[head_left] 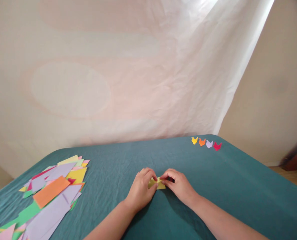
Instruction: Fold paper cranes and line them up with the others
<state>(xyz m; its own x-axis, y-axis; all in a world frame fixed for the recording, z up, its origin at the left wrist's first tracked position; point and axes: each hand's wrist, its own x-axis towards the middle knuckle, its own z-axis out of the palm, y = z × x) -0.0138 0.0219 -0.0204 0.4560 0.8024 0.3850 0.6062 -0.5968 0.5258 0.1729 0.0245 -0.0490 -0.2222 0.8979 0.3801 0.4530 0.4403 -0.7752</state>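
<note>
A small folded piece of yellow paper (160,185) lies at the near middle of the table, between my two hands. My left hand (143,187) grips its left side, with the thumb at the near edge and the fingers curled over the far edge. From the right, my right hand (178,185) pinches the upper right part of the paper between thumb and forefinger. Part of the paper is hidden under the fingers, so its full folded shape does not show.
A loose pile of coloured paper sheets (52,191) covers the table's left side. Several small folded paper figures, among them an orange one (202,142) and a red one (217,146), sit in a row at the far right. A pale cloth (128,83) hangs behind the green-covered table (108,173).
</note>
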